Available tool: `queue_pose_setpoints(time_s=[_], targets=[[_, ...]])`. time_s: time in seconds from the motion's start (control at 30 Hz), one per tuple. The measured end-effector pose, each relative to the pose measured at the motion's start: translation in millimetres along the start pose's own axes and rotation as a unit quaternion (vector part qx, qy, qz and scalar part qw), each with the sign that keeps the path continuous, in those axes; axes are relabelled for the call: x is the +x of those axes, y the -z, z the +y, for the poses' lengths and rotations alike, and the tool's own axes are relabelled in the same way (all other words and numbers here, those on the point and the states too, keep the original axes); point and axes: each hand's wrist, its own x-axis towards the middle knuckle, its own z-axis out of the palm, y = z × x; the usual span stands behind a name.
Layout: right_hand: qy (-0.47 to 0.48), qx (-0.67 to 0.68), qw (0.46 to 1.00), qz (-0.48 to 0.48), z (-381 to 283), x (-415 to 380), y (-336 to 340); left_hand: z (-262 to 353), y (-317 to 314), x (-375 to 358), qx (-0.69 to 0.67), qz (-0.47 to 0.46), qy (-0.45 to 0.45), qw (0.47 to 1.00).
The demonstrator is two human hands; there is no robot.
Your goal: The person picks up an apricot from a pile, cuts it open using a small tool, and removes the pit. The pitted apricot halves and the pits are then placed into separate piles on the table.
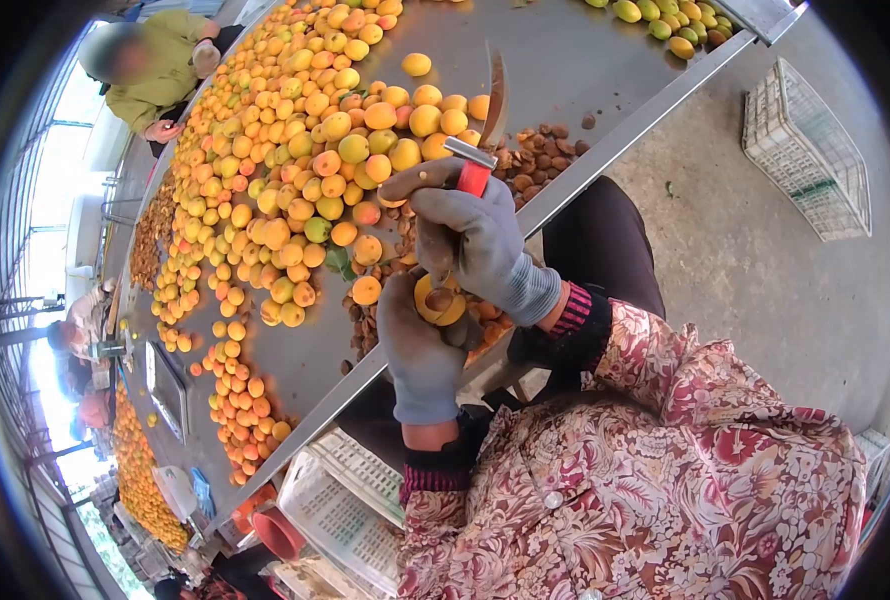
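My left hand (420, 345), in a grey glove, is closed around a cut-open apricot (439, 300) with its brown pit showing. Just above it my right hand (480, 235), gloved too, grips the red handle (473, 180) of a knife whose curved blade (498, 95) points up and away from the fruit. The fingers of both hands nearly meet over the apricot. Beyond them, whole apricots (305, 165) are heaped on the metal table, and loose brown pits (540, 160) lie close to its near edge.
The table's metal rim (625, 135) runs diagonally past my knees. Green fruit (665, 15) sits at the far right. White crates stand on the floor at right (810, 150) and below the table (350, 500). Across the table, a person in green (160, 65) works; others are farther left.
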Motion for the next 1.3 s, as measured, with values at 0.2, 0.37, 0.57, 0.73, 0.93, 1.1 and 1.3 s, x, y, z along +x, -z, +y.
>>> queue_pose_setpoints(time_s=[0.2,0.37,0.57,0.73,0.93,1.1,1.3], targets=[[0.0,-0.014,1.0,0.001,-2.3,1.3,1.6,-18.3,-10.8,-5.0,-0.725,-0.004,0.205,0.658],[-0.02,-0.052,0.998,-0.026,-4.6,-5.6,-4.9,-19.5,-25.4,-9.3,-0.315,0.062,0.068,0.945],[-0.072,-0.051,0.995,-0.049,3.7,-11.3,-10.4,-38.9,-12.7,2.9,-0.352,0.098,0.172,0.915],[-0.055,-0.039,0.996,0.063,5.3,-9.5,-15.8,-38.1,-22.6,1.2,-0.39,0.083,0.118,0.91],[-0.038,-0.037,0.996,0.071,2.4,-7.5,-15.8,-27.0,-27.1,13.3,-0.001,0.152,-0.059,0.987],[-0.023,-0.038,0.998,0.037,18.8,-8.6,-8.6,-21.5,-22.7,24.7,-0.655,0.071,0.323,0.679],[-0.058,0.025,0.99,0.129,19.2,7.5,7.2,-23.7,-22.7,16.1,-0.505,0.069,0.291,0.81]])
